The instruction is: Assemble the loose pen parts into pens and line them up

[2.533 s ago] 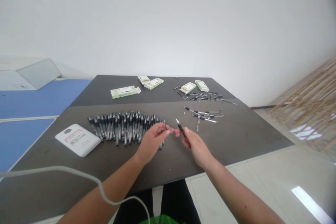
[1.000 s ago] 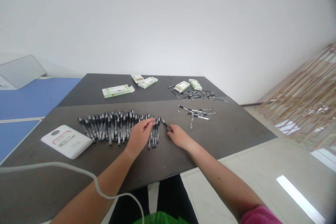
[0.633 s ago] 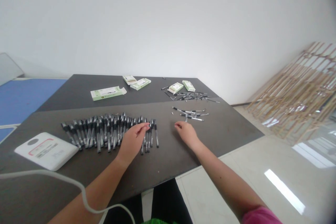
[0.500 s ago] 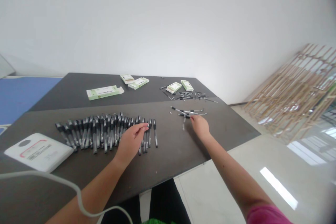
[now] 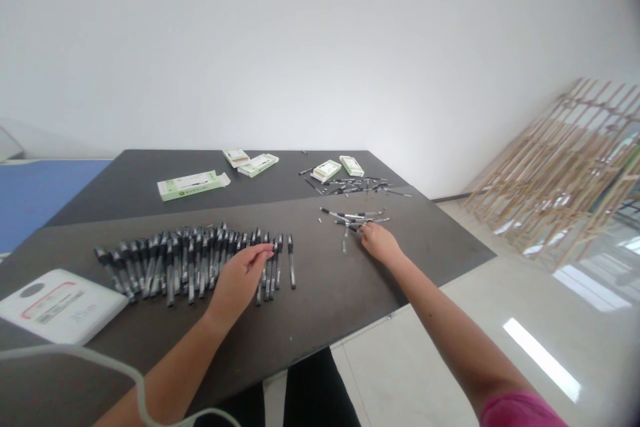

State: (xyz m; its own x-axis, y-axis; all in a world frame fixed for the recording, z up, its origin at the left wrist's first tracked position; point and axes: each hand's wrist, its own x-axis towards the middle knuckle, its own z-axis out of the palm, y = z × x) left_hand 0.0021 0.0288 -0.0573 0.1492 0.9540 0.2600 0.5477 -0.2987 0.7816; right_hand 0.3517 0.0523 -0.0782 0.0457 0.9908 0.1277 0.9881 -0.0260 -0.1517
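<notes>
A long row of black pens (image 5: 190, 260) lies side by side on the dark table (image 5: 320, 287). My left hand (image 5: 240, 277) rests at the right end of that row, fingers curled loosely and touching the pens, holding nothing. My right hand (image 5: 380, 243) reaches out to a small heap of loose pen parts (image 5: 353, 217). Its fingertips pinch at a piece there, too small to name.
A white flat device (image 5: 60, 303) with a grey cable (image 5: 100, 367) lies at the near left. Green and white boxes (image 5: 190, 183) and more loose pen parts (image 5: 357, 185) sit at the table's far side. Wooden lattice frames (image 5: 565, 173) lean at the right.
The pen my right hand held now lies at the right end of the row. That hand then moved right to the loose parts. My left hand stayed by the row.
</notes>
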